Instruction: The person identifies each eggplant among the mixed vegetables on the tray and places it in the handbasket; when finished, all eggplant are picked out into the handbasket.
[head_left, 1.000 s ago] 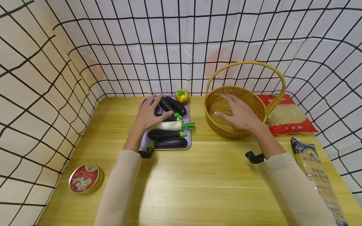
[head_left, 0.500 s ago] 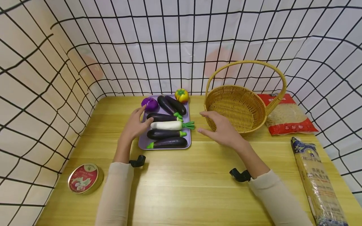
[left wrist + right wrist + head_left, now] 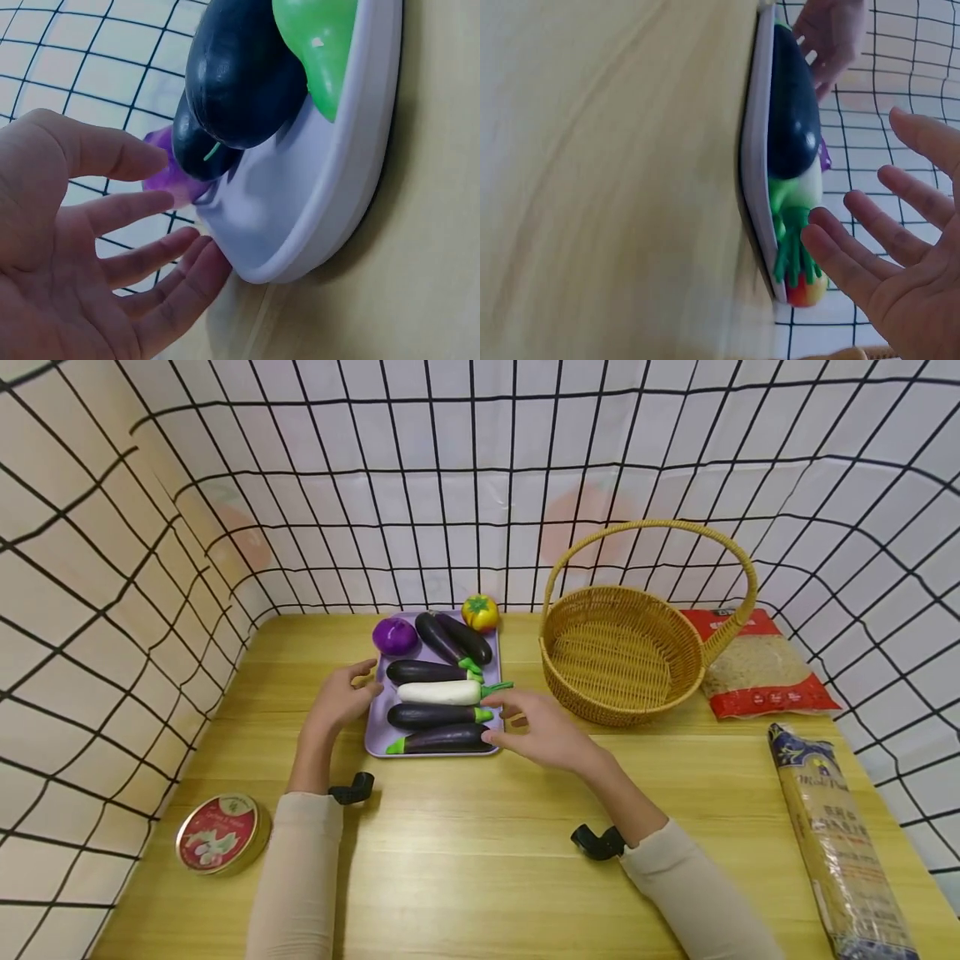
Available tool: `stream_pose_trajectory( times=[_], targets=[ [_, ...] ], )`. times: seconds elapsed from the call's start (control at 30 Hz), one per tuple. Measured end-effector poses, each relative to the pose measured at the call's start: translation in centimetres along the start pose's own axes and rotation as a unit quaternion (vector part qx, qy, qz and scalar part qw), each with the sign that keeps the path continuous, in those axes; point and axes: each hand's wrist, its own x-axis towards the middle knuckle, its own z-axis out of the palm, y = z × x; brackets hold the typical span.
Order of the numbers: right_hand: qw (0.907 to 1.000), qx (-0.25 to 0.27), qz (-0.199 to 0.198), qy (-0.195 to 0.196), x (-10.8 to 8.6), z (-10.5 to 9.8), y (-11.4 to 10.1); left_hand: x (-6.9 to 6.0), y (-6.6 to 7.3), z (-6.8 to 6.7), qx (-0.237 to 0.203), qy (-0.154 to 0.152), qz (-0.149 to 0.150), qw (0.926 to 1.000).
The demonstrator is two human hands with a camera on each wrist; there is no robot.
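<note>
The lilac tray (image 3: 378,745) holds several dark eggplants (image 3: 442,717), a white radish (image 3: 438,692) with green leaves and a purple onion-like vegetable (image 3: 395,637). At the tray's left edge is my left hand (image 3: 339,697), fingers spread and loosely bent; in the left wrist view, the fingertips of the left hand (image 3: 112,247) are close to the tray's rim (image 3: 259,274). My right hand (image 3: 543,731) reaches over the tray's right edge beside the leaves, holding nothing. In the right wrist view the right hand's (image 3: 907,247) fingers are extended near the green leaves (image 3: 795,244).
A yellow pepper-like vegetable (image 3: 480,612) is at the tray's back right corner. A wicker basket (image 3: 622,714) with a tall handle stands right of it, beside a red bag (image 3: 772,672). A long clear packet (image 3: 840,835) lies at right, a round tin (image 3: 222,833) at left. Black grid surrounds the table.
My right hand has moved left and nearer, from over the basket to the tray's right edge. My left hand has moved left and down, from above the tray to its left edge.
</note>
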Motion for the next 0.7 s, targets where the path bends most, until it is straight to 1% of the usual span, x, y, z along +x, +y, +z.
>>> stream_pose_trajectory(
  times=[0.07,0.17,0.27,0.3,0.4,0.5,0.63,0.7],
  targets=[
    [1.0,0.005,0.006,-0.006,0.3,0.6,-0.1,0.0,0.0,-0.1,0.009,-0.014,-0.007,0.9998],
    [0.9999,-0.007,0.005,-0.009,0.6,1.4,-0.1,0.0,-0.2,-0.1,0.012,-0.029,-0.013,0.9994],
    [0.9995,-0.028,-0.002,-0.011,0.9,2.2,0.2,0.0,-0.5,-0.1,0.006,-0.039,-0.007,0.9992],
    [0.9993,-0.036,-0.005,-0.011,1.0,2.4,0.2,0.0,-0.5,-0.1,0.005,-0.041,0.0,0.9991],
    [0.9983,-0.054,-0.017,-0.012,1.1,3.0,0.3,0.1,-0.9,0.0,0.0,-0.041,0.027,0.9988],
    [0.997,-0.073,-0.021,-0.014,1.2,3.4,0.4,0.4,-1.3,0.3,0.001,-0.037,0.044,0.9984],
    [0.995,-0.097,-0.017,-0.012,1.2,3.8,0.5,0.6,-1.6,0.7,0.01,-0.03,0.05,0.9982],
    [0.9943,-0.104,-0.015,-0.013,1.2,4.0,0.5,0.6,-1.7,0.9,0.014,-0.03,0.046,0.9984]
  ],
)
